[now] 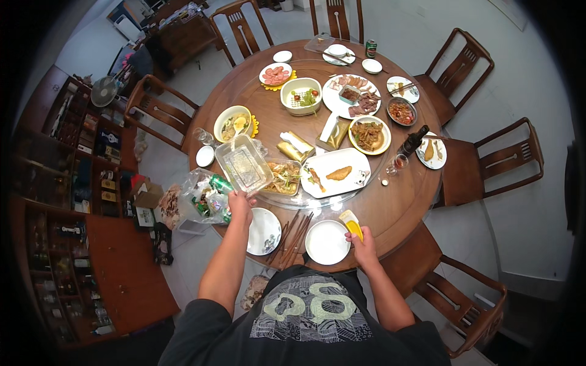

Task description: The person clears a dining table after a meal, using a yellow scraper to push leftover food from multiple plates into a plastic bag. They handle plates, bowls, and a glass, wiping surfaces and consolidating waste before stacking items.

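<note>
My left hand (241,206) grips the near edge of a clear plastic food container (242,163), which is tilted and has some residue inside. Partly behind it sits another clear container of food with green shreds (284,179). In my right hand (365,248) is a small scraper-like tool (352,225) with a yellow handle and a pale, flat head. Just left of that tool lies a white plate (327,242), close to the table's front edge. Several wooden chopsticks (295,238) rest between it and a patterned white plate (264,232) below my left hand.
The round wooden table (403,192) carries a glass turntable with dishes. A white platter (352,183) holds fried pieces. To the right stand a dark bottle (413,141) and a stemmed glass (401,162). A plastic bag of waste (194,194) hangs at the left edge. Wooden chairs (508,160) surround the table.
</note>
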Demonstrator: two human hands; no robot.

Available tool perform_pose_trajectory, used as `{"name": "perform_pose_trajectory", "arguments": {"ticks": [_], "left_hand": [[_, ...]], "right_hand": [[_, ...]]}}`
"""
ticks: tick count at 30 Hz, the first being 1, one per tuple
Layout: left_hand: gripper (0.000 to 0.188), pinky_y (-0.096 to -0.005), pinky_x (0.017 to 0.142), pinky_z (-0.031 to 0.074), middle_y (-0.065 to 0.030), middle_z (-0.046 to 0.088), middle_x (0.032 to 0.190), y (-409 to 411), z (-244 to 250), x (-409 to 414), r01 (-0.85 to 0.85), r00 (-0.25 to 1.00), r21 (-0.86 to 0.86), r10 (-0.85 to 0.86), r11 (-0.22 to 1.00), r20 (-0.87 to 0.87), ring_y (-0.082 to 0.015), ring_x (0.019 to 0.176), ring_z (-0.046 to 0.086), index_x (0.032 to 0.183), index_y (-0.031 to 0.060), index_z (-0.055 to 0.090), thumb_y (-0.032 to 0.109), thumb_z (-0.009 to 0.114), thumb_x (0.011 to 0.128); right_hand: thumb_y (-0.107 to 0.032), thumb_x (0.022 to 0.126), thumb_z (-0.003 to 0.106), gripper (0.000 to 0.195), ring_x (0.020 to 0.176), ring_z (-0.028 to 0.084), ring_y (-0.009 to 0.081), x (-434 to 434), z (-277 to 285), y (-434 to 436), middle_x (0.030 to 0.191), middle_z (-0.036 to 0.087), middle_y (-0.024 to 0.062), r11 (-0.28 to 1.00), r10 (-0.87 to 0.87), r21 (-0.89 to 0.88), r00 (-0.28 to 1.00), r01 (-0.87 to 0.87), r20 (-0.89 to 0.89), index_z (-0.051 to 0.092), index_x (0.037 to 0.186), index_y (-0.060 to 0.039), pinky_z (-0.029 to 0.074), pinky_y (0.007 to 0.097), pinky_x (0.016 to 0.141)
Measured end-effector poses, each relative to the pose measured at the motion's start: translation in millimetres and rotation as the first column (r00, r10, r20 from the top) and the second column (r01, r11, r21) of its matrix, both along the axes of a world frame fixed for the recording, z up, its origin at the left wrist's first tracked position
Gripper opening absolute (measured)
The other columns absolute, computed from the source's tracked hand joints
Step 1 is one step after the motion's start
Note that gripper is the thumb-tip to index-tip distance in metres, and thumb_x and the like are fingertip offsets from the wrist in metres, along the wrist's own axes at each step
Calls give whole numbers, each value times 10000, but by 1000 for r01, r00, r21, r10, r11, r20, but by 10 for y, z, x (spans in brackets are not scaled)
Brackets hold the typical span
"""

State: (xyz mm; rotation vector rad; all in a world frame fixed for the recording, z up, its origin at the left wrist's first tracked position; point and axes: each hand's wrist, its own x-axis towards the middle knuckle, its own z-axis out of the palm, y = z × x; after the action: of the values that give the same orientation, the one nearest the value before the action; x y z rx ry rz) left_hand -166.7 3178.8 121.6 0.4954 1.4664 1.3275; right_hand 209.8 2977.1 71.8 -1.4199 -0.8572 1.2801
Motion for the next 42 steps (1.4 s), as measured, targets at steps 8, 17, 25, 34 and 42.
{"name": "perform_pose_trajectory", "arguments": {"ticks": [8, 17, 25, 34, 42], "left_hand": [[308, -285, 535, 522, -115, 626, 1203, -889, 652, -156, 134, 991, -37, -133, 990, 25, -245, 859, 707, 1286, 97, 426, 72, 482, 985], [716, -253, 474, 480, -104, 547, 1282, -1554, 795, -762, 119, 962, -216, -166, 969, -217, -144, 732, 617, 1642, 172, 204, 61, 447, 977], [690, -253, 494, 468, -103, 542, 1294, -1793, 982, -1373, -21, 993, -241, -9, 970, -120, -149, 761, 597, 1629, 178, 270, 60, 421, 966], [722, -253, 517, 458, -89, 549, 1236, -1735, 974, -1739, 105, 991, -266, -122, 958, -49, -165, 797, 606, 1611, 175, 311, 57, 431, 908], [732, -274, 506, 472, -105, 512, 1274, -1684, 979, -1855, -64, 990, -235, 33, 970, -134, -170, 804, 616, 1612, 137, 308, 57, 438, 896]], "right_hand": [[-173, 1013, 599, 173, 633, 662, 229, -806, 1018, 627, 715, 656, 109, 957, 184, 147, 914, -250, 361, 628, 1121, -41, 506, 370, 582], [-140, 909, 629, 215, 621, 671, 342, -2695, 1601, 1146, 697, 662, 151, 487, 346, 386, 579, -783, 739, 599, 1100, -45, 513, 465, 548], [-164, 956, 569, 158, 587, 649, 417, -3477, 1551, 1324, 643, 644, 200, 530, 474, 220, 501, -819, 725, 571, 1030, -24, 512, 526, 566], [-148, 937, 574, 162, 606, 677, 429, -4245, 1485, 1436, 649, 663, 231, 627, 486, 165, 549, -761, 680, 574, 951, 13, 539, 535, 586], [-185, 930, 580, 174, 654, 669, 447, -4074, 1719, 1510, 683, 661, 246, 504, 606, 87, 424, -859, 673, 641, 940, -22, 534, 555, 637]]}}
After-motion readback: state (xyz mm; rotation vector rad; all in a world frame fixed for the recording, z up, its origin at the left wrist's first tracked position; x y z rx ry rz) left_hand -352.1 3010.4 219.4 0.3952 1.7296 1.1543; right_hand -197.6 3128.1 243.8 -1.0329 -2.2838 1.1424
